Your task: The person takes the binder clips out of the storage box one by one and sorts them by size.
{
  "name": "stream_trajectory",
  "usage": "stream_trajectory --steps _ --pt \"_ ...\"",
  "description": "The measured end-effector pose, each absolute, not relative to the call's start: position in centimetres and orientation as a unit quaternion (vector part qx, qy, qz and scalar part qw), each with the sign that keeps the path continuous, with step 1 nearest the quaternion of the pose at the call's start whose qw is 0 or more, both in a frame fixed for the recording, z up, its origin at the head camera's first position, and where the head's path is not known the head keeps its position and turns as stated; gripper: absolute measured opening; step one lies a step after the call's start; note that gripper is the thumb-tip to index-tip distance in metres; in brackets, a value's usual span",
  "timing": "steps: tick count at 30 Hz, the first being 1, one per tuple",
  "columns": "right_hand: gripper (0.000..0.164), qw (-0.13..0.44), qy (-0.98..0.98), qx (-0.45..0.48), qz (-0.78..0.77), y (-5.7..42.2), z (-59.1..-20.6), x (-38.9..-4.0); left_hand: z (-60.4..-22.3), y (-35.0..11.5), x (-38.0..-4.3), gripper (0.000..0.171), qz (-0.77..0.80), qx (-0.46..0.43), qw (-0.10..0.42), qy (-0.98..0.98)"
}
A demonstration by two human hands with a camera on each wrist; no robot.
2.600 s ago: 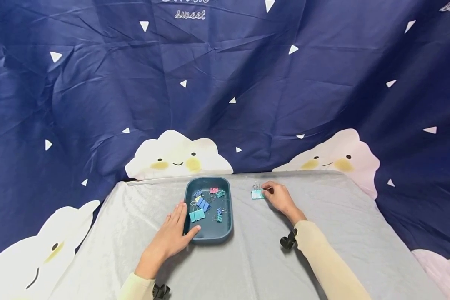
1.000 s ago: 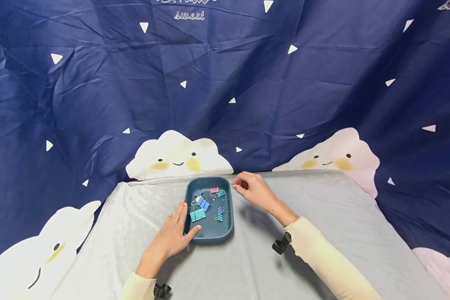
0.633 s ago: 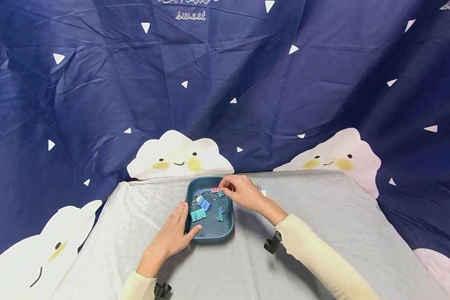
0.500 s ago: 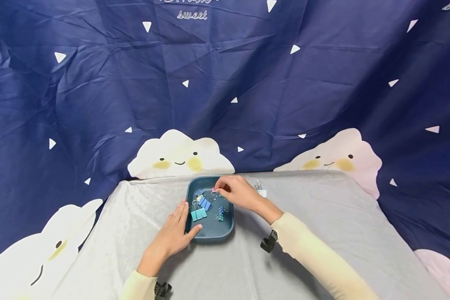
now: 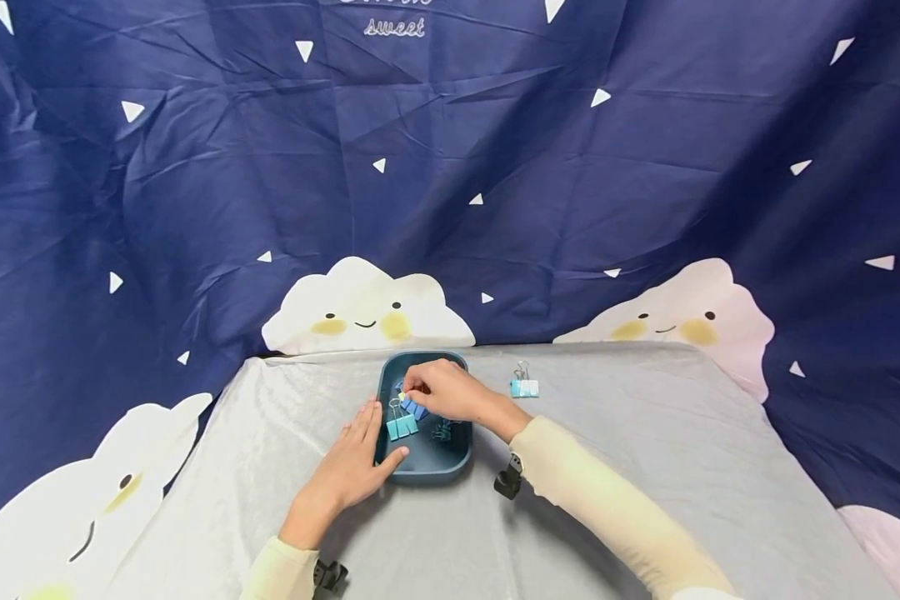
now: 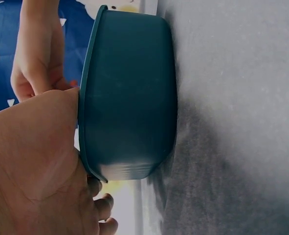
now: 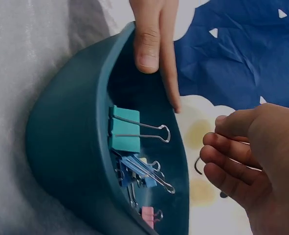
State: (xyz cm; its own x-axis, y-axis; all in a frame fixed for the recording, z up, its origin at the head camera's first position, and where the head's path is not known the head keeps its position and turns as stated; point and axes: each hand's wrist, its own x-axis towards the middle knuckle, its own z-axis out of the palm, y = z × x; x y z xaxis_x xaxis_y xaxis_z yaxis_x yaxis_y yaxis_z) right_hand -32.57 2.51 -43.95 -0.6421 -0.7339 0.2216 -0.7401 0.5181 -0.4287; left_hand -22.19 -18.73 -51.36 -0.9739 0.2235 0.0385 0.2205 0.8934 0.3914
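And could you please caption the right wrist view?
The right hand hovers over a teal bin of binder clips while the left hand rests on its rim.

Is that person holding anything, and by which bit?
Nothing, it seems: the right hand is above binder clips with nothing showing between its fingers; the left hand rests on the rim of the plastic bin.

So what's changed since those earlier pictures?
The right hand has left the turquoise clip on the cloth and moved leftward to above the bin, near the large blue clip, holding nothing visible. That turquoise clip stayed put, as did the bin; the left hand still rests on its rim.
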Motion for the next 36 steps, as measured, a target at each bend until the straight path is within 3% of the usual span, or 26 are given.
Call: stream_trajectory --steps 21,28,32,36 --pt "0.033 -0.058 -0.906 0.403 0.119 -1.3 -45.8 -32.5 -50.8 -18.7 -22.0 0.094 0.202 0.11 0.013 0.973" --pt "0.035 -0.063 -0.908 0.397 0.116 -1.5 -46.2 -32.9 -50.6 -18.6 -22.0 0.093 0.204 0.109 0.012 0.973" --pt "0.03 -0.049 -0.903 0.412 0.109 -1.3 -46.7 -33.2 -50.7 -18.6 -22.0 0.092 0.206 0.113 0.006 0.972" --pt "0.007 -0.035 -0.894 0.43 0.122 -1.2 -47.2 -33.4 -51.0 -18.7 -21.9 0.092 0.205 0.116 0.004 0.972"
